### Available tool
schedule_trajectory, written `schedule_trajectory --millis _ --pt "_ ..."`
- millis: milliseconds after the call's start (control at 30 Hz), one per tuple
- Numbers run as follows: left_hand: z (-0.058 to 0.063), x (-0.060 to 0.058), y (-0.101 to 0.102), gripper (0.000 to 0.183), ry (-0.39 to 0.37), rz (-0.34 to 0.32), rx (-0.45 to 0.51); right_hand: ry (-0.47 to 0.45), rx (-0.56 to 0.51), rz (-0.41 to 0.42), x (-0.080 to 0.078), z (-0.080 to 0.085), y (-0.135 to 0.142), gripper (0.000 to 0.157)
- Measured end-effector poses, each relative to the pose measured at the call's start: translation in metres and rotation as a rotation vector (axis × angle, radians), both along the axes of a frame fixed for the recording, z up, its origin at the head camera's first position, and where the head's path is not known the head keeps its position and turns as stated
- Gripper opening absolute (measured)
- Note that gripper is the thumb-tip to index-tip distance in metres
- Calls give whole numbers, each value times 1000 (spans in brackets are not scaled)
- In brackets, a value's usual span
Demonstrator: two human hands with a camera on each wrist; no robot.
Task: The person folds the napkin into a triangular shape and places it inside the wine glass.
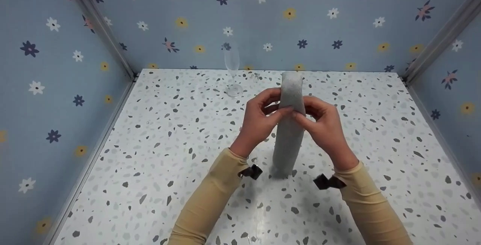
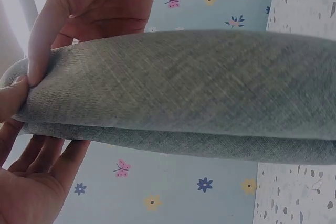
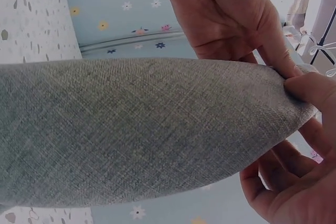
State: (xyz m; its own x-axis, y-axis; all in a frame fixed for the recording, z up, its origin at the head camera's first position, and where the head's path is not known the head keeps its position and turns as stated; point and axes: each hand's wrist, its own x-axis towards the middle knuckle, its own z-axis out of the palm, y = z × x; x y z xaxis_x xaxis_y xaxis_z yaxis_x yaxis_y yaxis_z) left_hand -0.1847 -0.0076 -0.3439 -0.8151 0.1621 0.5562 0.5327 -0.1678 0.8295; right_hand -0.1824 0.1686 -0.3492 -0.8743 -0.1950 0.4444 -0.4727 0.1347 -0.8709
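Bent left fingers point(image 1: 268, 95) opposite right fingers point(image 1: 315, 103)

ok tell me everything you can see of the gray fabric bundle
The long gray fabric bundle looks soft and woven, with a second layer showing along one side. It is held roughly upright over the speckled white table. The left hand and right hand pinch it near its upper end. Whether its lower end touches the table is unclear.
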Motion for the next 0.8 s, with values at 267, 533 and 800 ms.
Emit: schedule_trajectory --millis 267,533,800 --pt "-13 -11 -2 51 -41 -27 23 49 54 9 8 9 -3 18" --pt "-14 -15 -1 42 -67 1 24 27 86 45 14 16 -4 20" --pt "4 -6 0 38 -127 47 81 13 -24 -1 10 22 0 24"
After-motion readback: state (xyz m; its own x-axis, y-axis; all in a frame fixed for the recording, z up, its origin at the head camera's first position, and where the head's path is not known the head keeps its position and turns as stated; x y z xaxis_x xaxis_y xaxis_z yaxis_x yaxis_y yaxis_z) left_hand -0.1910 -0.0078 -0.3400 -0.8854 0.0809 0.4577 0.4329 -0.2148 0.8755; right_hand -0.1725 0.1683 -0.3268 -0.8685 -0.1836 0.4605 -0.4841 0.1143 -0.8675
